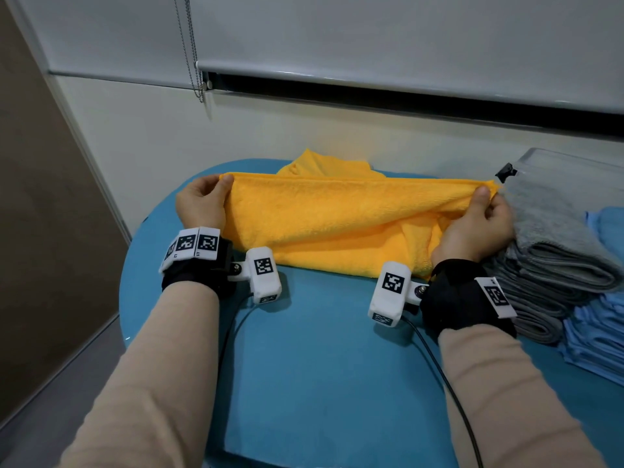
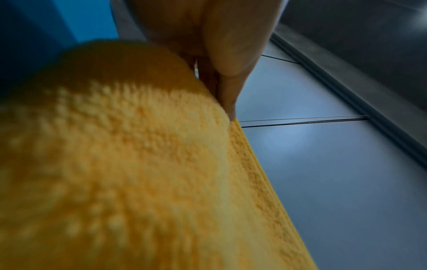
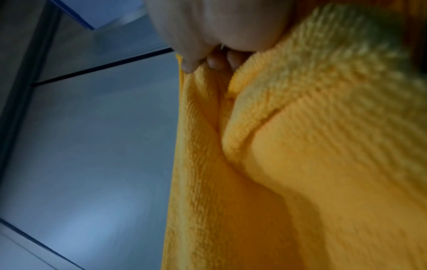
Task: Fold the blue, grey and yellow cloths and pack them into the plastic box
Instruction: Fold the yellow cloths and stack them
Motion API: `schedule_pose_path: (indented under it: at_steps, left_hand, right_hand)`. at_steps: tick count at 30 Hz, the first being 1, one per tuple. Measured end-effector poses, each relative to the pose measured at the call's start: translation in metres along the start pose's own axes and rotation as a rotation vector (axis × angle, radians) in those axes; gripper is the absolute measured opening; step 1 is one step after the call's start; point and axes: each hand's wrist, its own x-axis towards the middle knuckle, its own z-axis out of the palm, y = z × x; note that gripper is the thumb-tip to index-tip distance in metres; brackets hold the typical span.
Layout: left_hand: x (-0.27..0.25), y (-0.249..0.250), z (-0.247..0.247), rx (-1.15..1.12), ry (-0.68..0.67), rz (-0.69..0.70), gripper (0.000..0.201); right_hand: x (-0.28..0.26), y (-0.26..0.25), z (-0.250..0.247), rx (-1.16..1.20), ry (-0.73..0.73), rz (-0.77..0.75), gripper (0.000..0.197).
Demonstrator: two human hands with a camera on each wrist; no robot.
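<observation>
A yellow cloth (image 1: 324,224) is stretched between my hands above the blue table (image 1: 320,349), its lower part resting on the table. My left hand (image 1: 206,201) pinches its top left corner and my right hand (image 1: 479,217) pinches its top right corner. The wrist views show the same yellow cloth (image 2: 129,173) (image 3: 300,164) filling most of the picture, with fingertips (image 3: 189,67) curled on its edge. More yellow cloth (image 1: 324,163) lies bunched behind. Folded grey cloths (image 1: 553,258) and folded blue cloths (image 1: 601,329) are stacked at the right. The clear plastic box (image 1: 574,167) stands at the far right.
A white wall and a roller blind (image 1: 405,45) with a bead chain (image 1: 192,62) stand behind the table. Black cables (image 1: 445,369) run from the wrist cameras across the near part of the table. The table's left edge curves round near my left arm.
</observation>
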Motion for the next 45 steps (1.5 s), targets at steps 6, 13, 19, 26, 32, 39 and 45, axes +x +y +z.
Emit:
schedule_pose_path:
  at_steps: [6,13,19,26,32,39,45]
  left_hand:
    - [0.000,0.004,-0.005,-0.048,0.054,-0.014,0.014]
    - [0.000,0.024,-0.011,-0.292,0.274,0.141,0.026]
    - [0.002,0.021,-0.014,-0.303,0.405,0.098,0.026]
    - [0.003,0.019,-0.010,-0.257,0.346,0.117,0.021]
    - [0.002,0.015,-0.010,-0.162,0.319,0.090,0.025]
    - [0.000,0.016,-0.012,-0.099,0.328,0.067,0.019]
    - [0.003,0.017,-0.014,-0.217,0.342,0.050,0.035]
  right_hand:
    - [0.000,0.002,0.004,0.070,-0.108,0.024,0.022]
    - [-0.007,-0.012,0.009,0.352,-0.285,0.004,0.026]
    - [-0.012,-0.008,0.011,0.271,-0.399,0.031,0.028]
    - [-0.003,-0.001,0.009,0.130,-0.278,0.116,0.025]
    - [0.002,0.014,0.010,-0.029,-0.297,-0.022,0.021]
    - [0.001,0.011,0.008,0.085,-0.273,-0.004,0.034]
    - [0.002,0.011,0.008,0.189,-0.212,0.023,0.036]
